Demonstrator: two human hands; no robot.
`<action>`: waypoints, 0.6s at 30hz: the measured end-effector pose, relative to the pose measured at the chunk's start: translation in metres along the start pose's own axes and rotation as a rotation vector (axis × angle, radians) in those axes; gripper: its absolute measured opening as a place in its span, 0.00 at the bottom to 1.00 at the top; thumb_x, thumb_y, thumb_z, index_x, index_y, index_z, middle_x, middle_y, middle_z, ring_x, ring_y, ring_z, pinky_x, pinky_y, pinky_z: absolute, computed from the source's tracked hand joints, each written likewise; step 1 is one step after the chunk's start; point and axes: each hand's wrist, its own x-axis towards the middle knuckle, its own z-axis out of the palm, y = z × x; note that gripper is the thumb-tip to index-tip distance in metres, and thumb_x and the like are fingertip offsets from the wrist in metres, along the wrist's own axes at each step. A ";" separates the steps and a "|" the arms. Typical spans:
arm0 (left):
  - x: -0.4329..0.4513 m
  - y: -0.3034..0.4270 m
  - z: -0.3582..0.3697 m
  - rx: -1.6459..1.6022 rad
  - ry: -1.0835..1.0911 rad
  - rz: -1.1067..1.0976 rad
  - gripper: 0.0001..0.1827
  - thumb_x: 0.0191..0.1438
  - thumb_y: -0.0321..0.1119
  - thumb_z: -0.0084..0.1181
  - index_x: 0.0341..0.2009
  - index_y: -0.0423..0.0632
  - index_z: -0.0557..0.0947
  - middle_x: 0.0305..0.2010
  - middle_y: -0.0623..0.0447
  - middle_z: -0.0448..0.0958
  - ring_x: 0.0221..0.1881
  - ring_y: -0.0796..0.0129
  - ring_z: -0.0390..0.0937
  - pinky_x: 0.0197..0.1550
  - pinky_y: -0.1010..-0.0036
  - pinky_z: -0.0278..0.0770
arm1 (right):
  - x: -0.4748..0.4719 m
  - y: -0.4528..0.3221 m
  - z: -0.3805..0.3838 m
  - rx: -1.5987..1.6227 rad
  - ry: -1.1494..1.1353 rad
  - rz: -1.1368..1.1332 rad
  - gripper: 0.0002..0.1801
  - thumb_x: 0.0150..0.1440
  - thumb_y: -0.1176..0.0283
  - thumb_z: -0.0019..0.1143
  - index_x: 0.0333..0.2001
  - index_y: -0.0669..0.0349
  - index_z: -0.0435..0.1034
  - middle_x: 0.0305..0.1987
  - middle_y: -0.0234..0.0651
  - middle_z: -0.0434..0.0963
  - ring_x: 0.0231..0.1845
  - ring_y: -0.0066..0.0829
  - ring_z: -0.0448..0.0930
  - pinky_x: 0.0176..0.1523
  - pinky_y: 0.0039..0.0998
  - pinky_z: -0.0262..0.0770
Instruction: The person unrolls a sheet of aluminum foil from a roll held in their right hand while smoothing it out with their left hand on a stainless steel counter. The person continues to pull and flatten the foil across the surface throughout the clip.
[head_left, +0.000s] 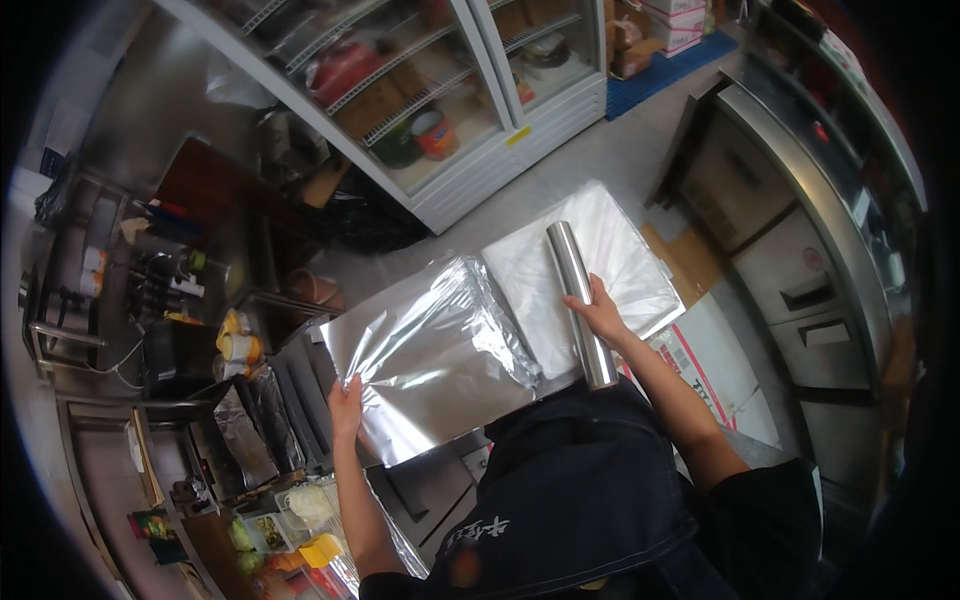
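Observation:
A large sheet of aluminium foil spreads out in front of me, smooth across most of its face and crumpled along its right side. My left hand pinches its left edge, with creases fanning out from the fingers. In my right hand is a roll of foil, gripped around its middle and tilted. The roll is over a stack of translucent white plastic sheets or bags, to the right of the spread foil. Whatever supports the foil sheet is mostly hidden.
A glass-door refrigerator stands ahead. Along the right runs a stainless steel counter; white cartons sit low beside me. To my left are food containers, dark trays and a metal rack.

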 end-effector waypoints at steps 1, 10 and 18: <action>0.002 -0.006 0.002 0.043 -0.005 0.017 0.13 0.60 0.40 0.54 0.39 0.43 0.75 0.19 0.64 0.66 0.17 0.84 0.59 0.17 0.82 0.53 | 0.000 0.000 0.000 -0.007 -0.002 0.004 0.38 0.52 0.57 0.60 0.61 0.64 0.55 0.52 0.45 0.71 0.52 0.35 0.72 0.57 0.32 0.66; -0.021 0.054 0.071 1.133 0.294 0.366 0.36 0.55 0.47 0.54 0.63 0.42 0.61 0.59 0.36 0.64 0.61 0.43 0.63 0.61 0.55 0.62 | -0.003 0.004 -0.001 -0.023 0.015 -0.004 0.38 0.53 0.58 0.60 0.61 0.65 0.54 0.51 0.46 0.71 0.51 0.34 0.72 0.57 0.31 0.66; 0.013 0.077 0.205 0.904 -0.193 0.502 0.34 0.58 0.54 0.48 0.67 0.59 0.61 0.72 0.43 0.48 0.72 0.43 0.43 0.69 0.43 0.36 | -0.004 -0.010 -0.004 0.066 -0.058 0.057 0.34 0.55 0.62 0.60 0.59 0.65 0.55 0.48 0.42 0.71 0.48 0.29 0.72 0.53 0.30 0.69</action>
